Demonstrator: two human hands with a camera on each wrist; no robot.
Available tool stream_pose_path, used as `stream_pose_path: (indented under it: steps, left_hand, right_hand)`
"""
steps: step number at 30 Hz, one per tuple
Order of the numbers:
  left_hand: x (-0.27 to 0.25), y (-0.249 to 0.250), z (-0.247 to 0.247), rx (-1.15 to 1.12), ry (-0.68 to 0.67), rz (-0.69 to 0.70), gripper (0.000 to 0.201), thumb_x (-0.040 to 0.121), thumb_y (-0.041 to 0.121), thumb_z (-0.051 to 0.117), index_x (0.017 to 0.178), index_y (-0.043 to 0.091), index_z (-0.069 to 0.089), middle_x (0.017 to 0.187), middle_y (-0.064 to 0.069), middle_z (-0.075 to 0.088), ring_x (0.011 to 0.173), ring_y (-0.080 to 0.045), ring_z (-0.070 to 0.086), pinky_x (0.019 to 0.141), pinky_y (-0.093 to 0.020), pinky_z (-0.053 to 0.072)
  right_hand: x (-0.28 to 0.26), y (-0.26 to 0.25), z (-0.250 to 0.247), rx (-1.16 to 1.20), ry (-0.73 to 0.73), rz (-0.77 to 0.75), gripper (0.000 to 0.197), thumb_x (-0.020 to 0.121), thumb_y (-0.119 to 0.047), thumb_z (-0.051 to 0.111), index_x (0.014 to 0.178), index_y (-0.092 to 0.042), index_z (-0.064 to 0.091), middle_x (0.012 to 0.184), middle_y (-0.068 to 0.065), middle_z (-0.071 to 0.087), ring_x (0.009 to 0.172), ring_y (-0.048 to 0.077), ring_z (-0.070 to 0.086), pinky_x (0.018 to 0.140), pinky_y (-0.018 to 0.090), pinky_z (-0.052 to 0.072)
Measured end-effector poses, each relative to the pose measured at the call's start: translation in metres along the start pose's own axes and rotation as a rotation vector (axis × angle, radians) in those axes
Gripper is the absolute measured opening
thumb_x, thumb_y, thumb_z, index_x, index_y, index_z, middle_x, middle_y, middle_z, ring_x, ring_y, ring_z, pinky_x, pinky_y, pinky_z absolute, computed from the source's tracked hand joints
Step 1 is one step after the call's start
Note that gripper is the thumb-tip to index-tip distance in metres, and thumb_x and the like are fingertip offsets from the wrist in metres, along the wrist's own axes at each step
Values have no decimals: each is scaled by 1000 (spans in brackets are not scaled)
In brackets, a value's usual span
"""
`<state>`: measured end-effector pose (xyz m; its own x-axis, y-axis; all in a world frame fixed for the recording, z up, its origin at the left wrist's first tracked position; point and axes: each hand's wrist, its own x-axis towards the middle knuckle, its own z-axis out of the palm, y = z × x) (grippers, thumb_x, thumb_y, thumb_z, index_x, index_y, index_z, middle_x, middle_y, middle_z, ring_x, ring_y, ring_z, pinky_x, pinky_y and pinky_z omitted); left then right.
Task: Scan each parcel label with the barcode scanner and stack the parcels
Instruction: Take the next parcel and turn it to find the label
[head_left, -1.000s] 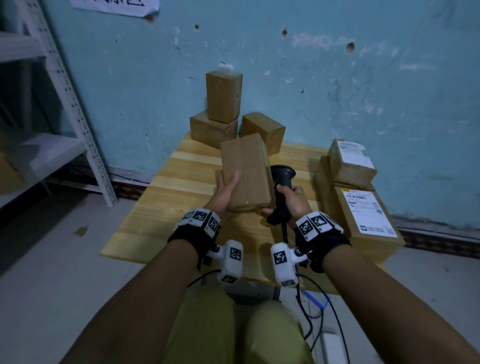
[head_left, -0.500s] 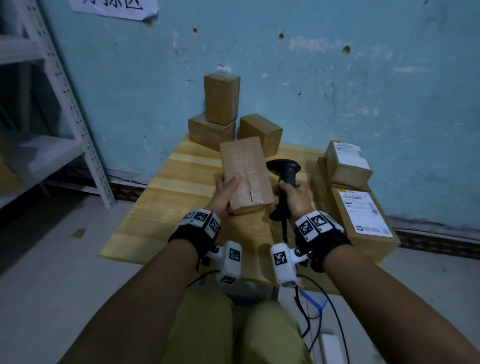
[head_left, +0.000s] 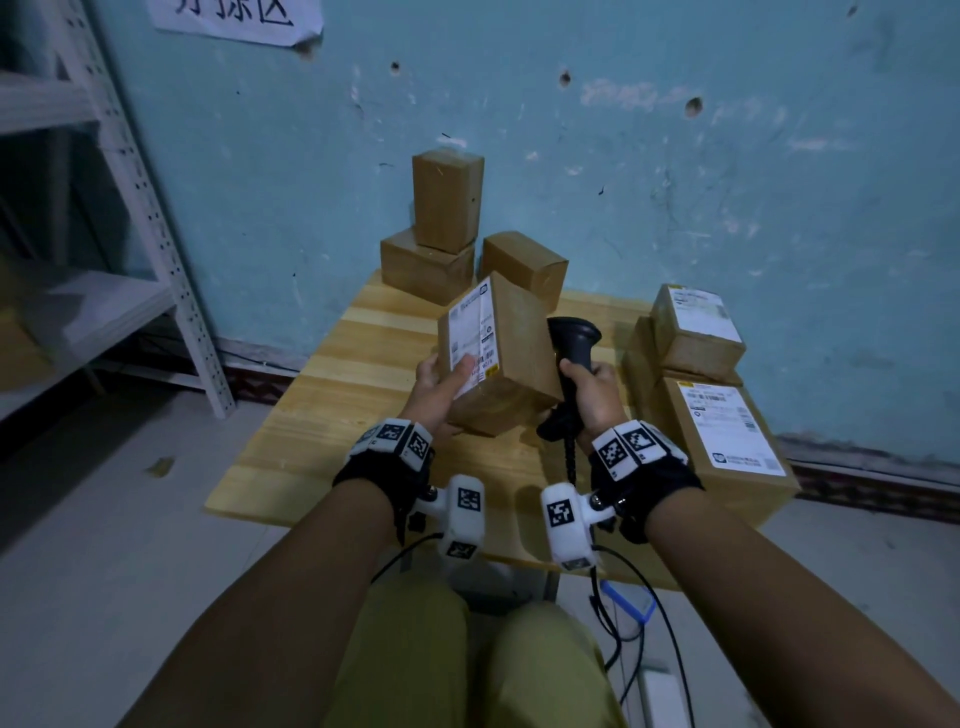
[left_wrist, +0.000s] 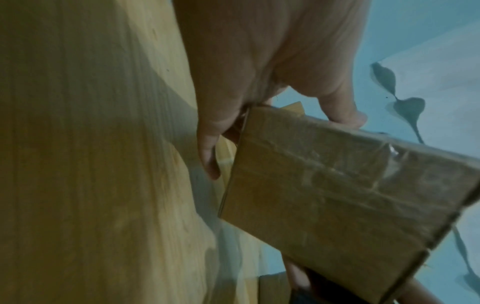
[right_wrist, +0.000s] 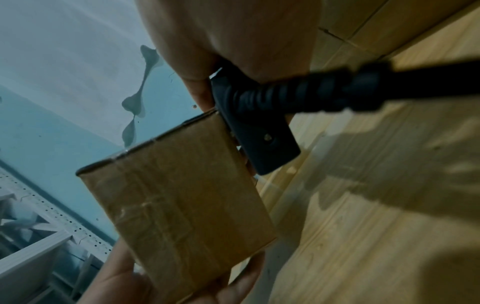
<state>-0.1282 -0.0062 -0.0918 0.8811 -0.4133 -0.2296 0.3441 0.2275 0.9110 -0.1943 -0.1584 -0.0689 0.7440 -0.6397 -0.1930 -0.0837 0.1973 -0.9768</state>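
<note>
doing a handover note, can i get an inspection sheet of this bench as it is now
surface: wooden table, bare planks at left.
job's things: held parcel, white label facing up-left; scanner upright beside it; three plain boxes at the back, one standing on another; labelled stack at right.
clutter: nothing seen.
grips: left hand holds the parcel, thumb on the label; right hand grips the scanner handle.
cables: scanner cord hangs below the handle; black leads trail to the floor.
surroundings: blue wall, metal shelving at left.
</note>
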Motion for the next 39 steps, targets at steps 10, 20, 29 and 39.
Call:
stream_pose_path:
  steps: [10, 20, 29, 39]
  left_hand:
    - [-2, 1, -6, -205, -80, -90, 61, 91, 24, 56, 137, 41, 20, 135, -5, 36, 126, -39, 39, 81, -71, 40]
    - [-8, 11, -1, -276, -120, -51, 55, 93, 12, 48, 139, 32, 24, 122, -9, 52, 94, -25, 55, 72, -54, 43]
    - [-4, 3, -2, -252, -33, -2, 51, 93, 10, 50, 140, 15, 32, 131, -16, 54, 89, -24, 60, 53, -45, 55]
    - [-4, -1, -1, -252, 36, -1, 59, 88, 8, 58, 139, 16, 28, 134, -16, 52, 107, -32, 56, 76, -56, 49]
  right_hand:
    - [5, 6, 5, -12, 11, 15, 18, 94, -19, 53, 91, -14, 36, 87, 9, 45, 69, 26, 54, 36, 30, 49]
    - [4, 8, -6, 109, -61, 47, 23, 93, -15, 56, 83, -12, 36, 81, 12, 49, 63, 26, 54, 35, 26, 48]
    - [1, 17, -5, 286, -35, 33, 36, 86, 3, 62, 105, -11, 35, 94, 16, 53, 72, 24, 61, 47, 28, 57]
    - [-2, 14, -2, 255, -103, 33, 20, 84, -3, 65, 78, -9, 47, 48, 0, 47, 36, 9, 50, 42, 21, 48]
